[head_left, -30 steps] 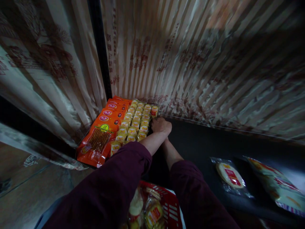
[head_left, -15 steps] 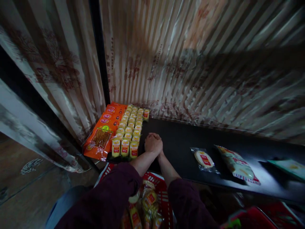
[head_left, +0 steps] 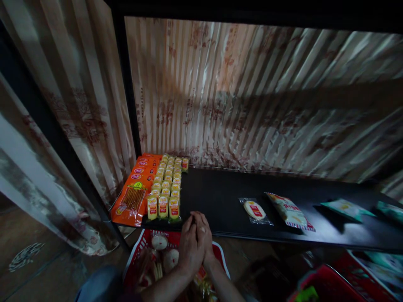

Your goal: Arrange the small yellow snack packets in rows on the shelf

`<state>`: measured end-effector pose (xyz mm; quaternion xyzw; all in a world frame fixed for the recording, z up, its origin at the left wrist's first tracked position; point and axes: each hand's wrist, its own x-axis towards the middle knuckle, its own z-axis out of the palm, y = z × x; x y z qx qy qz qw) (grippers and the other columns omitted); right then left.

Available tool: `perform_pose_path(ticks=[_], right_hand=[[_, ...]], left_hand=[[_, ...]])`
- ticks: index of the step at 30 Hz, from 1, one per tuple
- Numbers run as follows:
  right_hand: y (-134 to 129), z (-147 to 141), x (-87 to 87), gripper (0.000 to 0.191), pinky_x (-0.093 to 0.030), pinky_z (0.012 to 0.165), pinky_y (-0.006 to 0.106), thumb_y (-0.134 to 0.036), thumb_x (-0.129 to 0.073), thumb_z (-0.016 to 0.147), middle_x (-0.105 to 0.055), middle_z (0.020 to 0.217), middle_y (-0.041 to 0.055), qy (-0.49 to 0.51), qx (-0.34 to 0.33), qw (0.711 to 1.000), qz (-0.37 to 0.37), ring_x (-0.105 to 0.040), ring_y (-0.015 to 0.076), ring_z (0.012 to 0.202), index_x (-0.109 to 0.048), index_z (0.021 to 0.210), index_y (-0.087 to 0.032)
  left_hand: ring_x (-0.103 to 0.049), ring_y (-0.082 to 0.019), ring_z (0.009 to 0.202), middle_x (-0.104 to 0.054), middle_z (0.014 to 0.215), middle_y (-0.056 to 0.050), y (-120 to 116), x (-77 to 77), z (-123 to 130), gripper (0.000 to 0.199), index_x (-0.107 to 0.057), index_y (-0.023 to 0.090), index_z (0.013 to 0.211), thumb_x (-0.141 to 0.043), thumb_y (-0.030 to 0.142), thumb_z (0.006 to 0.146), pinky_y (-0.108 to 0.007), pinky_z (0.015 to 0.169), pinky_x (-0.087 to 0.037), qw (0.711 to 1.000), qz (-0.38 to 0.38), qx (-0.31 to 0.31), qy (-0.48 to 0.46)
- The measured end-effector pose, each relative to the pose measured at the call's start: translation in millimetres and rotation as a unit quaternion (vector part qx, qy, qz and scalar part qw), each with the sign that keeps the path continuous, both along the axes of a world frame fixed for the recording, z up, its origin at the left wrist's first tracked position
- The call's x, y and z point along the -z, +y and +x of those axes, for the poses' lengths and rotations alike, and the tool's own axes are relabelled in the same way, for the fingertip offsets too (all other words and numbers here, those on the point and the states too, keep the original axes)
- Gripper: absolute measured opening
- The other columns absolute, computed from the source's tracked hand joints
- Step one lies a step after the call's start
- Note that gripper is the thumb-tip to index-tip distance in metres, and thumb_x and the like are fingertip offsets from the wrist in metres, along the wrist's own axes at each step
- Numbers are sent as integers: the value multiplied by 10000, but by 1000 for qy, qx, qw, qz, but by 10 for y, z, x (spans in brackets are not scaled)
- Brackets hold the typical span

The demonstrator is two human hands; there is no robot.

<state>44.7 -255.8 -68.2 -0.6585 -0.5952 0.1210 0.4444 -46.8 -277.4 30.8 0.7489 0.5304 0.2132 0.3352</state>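
Note:
My left hand [head_left: 190, 245] and my right hand [head_left: 204, 239] are pressed together at the shelf's front edge, above a red basket. Their fingers are closed and overlap; anything between the palms is hidden. To their left, small yellow packaged cakes [head_left: 163, 206] stand in rows on the black shelf [head_left: 214, 188]. Beside these rows lie orange snack bags [head_left: 134, 197] with sticks visible through a window. Inside the red basket [head_left: 225, 264], under my hands, are more wrapped round cakes [head_left: 159, 241].
Farther right on the shelf lie a wrapped round cake [head_left: 254, 209], a white and red bag [head_left: 288, 209] and green-white packs [head_left: 346, 209]. Black posts [head_left: 127, 84] and a top bar frame the shelf, with a patterned curtain [head_left: 176, 84] behind. Another red basket [head_left: 327, 285] stands lower right.
My joined hands have moved back toward me, from over the shelf to its front edge. The view has tilted up, showing the top bar and more of the shelf's right side.

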Motion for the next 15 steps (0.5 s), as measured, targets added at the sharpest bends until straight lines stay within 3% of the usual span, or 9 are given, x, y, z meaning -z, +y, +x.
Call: perform_pose_path(ticks=[8,12,15], right_hand=[[-352,-234,5,483,-424,1054,377,-183,-324,826,-548,1301,111,33,32,998,-40,-507,216,1226,-581,1235,-176],[-604,-347,17,479,-420,1052,351,-207,-394,826,-531,1336,75,23,7,998,-66,-486,213,1251,-570,1271,-234],[-793,-414,161,408,-420,1048,372,-218,-422,827,-602,1257,69,9,15,993,-118,-533,231,1199,-658,1156,-263]], left_hand=[[-493,-246,1277,-377,1500,-96,-288,79,-300,552,-613,136,1254,-270,399,911,-356,1065,-409,997,-66,-10,-36],[-441,-222,1321,-434,1461,-125,-421,128,-438,567,-580,103,1286,-285,396,901,-316,1124,-321,996,-75,14,-47],[-414,-230,1332,-484,1421,-129,-524,196,-548,550,-594,97,1257,-321,398,885,-332,1139,-282,993,-116,14,-23]])
